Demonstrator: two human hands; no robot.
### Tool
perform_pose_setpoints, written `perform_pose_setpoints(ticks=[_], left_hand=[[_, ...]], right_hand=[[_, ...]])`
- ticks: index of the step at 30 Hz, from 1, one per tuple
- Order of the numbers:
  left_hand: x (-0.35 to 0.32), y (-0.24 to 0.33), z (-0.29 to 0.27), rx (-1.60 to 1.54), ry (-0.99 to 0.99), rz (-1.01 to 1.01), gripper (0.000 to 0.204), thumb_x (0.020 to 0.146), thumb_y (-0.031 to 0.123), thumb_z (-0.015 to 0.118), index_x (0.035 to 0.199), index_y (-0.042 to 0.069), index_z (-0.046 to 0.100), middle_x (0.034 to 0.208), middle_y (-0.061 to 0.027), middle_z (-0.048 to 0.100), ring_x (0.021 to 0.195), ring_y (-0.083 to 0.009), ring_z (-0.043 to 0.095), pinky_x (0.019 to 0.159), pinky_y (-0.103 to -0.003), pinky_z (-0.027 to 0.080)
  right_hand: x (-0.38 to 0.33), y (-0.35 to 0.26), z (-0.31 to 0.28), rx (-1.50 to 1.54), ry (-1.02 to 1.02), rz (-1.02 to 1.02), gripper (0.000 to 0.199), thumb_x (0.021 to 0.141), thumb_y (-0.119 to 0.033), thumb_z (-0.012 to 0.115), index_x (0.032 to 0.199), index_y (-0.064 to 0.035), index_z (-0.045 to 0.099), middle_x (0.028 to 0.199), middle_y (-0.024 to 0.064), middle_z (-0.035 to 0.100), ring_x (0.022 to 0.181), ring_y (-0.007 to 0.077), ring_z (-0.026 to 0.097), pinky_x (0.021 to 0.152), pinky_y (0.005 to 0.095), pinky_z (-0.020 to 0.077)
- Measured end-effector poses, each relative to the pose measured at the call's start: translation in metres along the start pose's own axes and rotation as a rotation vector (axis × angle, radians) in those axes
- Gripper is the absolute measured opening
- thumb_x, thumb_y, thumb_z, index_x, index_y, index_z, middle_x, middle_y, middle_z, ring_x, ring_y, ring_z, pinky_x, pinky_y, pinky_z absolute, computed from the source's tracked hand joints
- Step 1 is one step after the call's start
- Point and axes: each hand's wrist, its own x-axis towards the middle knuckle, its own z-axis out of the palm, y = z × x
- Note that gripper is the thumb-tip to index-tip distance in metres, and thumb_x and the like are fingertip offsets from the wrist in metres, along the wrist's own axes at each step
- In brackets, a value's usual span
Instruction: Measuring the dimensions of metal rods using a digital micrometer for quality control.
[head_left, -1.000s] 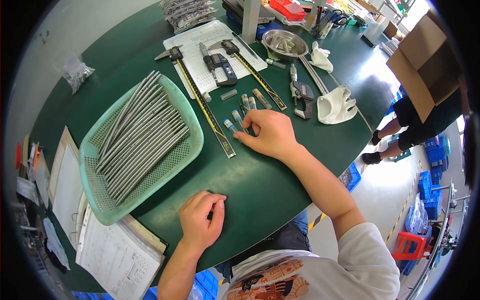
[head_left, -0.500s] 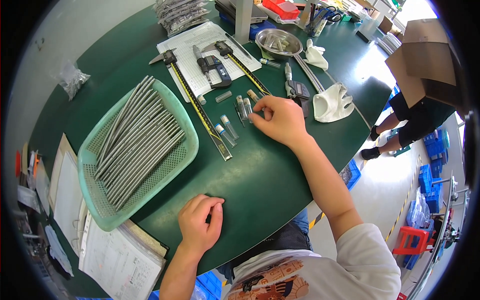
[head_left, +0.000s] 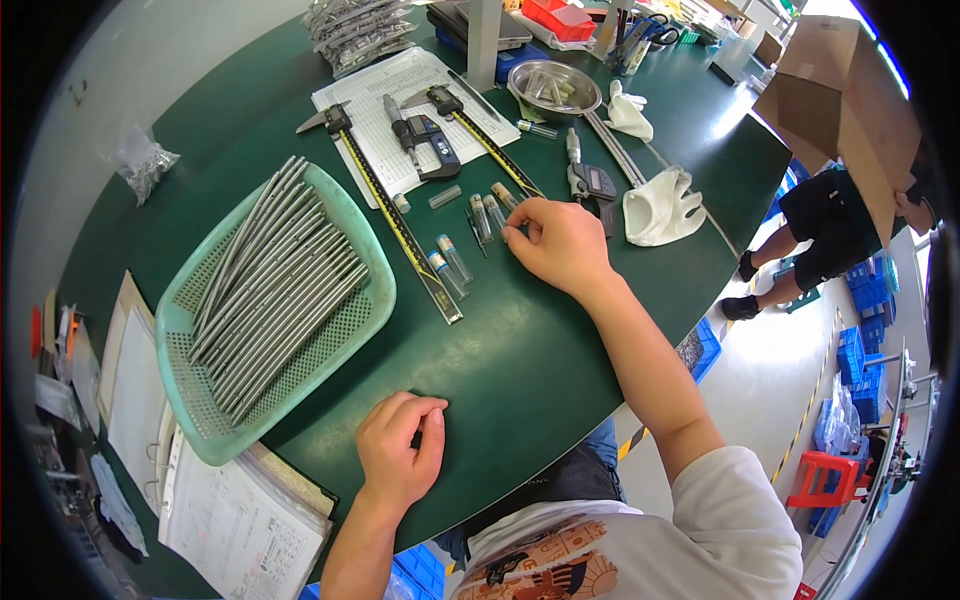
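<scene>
My right hand (head_left: 558, 243) is at the middle of the green table, fingers curled and thumb drawn in. Its fingertips are beside the lower ends of two capped clear vials, a left vial (head_left: 482, 220) and a right vial (head_left: 495, 213); whatever they pinch is hidden. Another vial with a tan end (head_left: 505, 195) lies just above. Two blue-capped vials, an upper one (head_left: 456, 260) and a lower one (head_left: 446, 275), lie to the left by a digital caliper (head_left: 390, 205). My left hand (head_left: 400, 445) rests near the table's front edge, loosely closed, with nothing seen in it.
A green basket (head_left: 385, 300) of metal rods stands left, above an open binder (head_left: 245, 525). Behind are a second caliper (head_left: 490, 145), a micrometer (head_left: 425, 145), another micrometer (head_left: 590, 180), a steel bowl (head_left: 515, 85) and a white glove (head_left: 660, 210). At right a person carries a cardboard box (head_left: 825, 100).
The person at right has shifted and tilted the cardboard box, and a hand now shows at its side. My view has shifted very slightly; both my hands stay about where they were.
</scene>
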Motion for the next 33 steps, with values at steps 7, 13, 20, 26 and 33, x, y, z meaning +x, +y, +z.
perform_pose_setpoints(ticks=[7,13,20,26,33], left_hand=[[0.0,-0.001,0.0,-0.005,-0.028,-0.003,0.006,0.076,0.005,0.055,0.074,0.0,0.06,0.062,-0.0073,0.051,0.052,-0.0165,0.049,0.046,-0.025,0.039],[0.0,0.0,0.0,-0.008,-0.028,-0.009,0.006,0.076,0.005,0.056,0.074,0.0,0.06,0.062,-0.0076,0.052,0.053,-0.0169,0.05,0.047,-0.025,0.04],[0.0,0.0,0.0,0.006,0.013,0.004,0.002,0.071,0.003,0.058,0.073,0.004,0.059,0.063,-0.0063,0.053,0.052,-0.02,0.051,0.049,-0.029,0.04],[0.002,0.004,-0.002,0.01,0.004,0.006,0.003,0.071,0.002,0.058,0.073,0.004,0.059,0.062,-0.0066,0.052,0.051,-0.0197,0.051,0.049,-0.029,0.04],[-0.001,0.002,0.0,0.012,0.005,0.014,0.003,0.071,0.002,0.057,0.072,0.004,0.059,0.062,-0.0067,0.052,0.051,-0.0199,0.051,0.048,-0.029,0.039]], right_hand=[[-0.001,-0.003,0.003,0.046,0.038,-0.003,0.011,0.069,-0.021,0.059,0.074,-0.0113,0.061,0.055,0.003,0.054,0.058,0.022,0.056,0.05,0.0352,0.0424],[-0.005,-0.009,0.014,0.069,0.023,-0.288,0.022,0.068,-0.025,0.065,0.084,-0.0113,0.062,0.064,0.0027,0.055,0.062,0.0209,0.056,0.053,0.0335,0.0428],[-0.007,-0.017,0.025,0.111,0.1,-0.426,0.021,0.066,-0.025,0.067,0.082,-0.0114,0.061,0.066,0.0033,0.053,0.064,0.0215,0.055,0.054,0.0335,0.0431],[-0.008,-0.026,0.035,0.083,0.206,-0.582,0.018,0.06,-0.015,0.066,0.077,-0.011,0.06,0.066,0.0027,0.05,0.062,0.0202,0.052,0.052,0.0323,0.0416],[0.0,-0.018,0.038,0.03,0.332,-0.554,0.018,0.058,-0.013,0.064,0.076,-0.0105,0.06,0.067,0.0033,0.05,0.063,0.0219,0.053,0.054,0.0339,0.0429]])
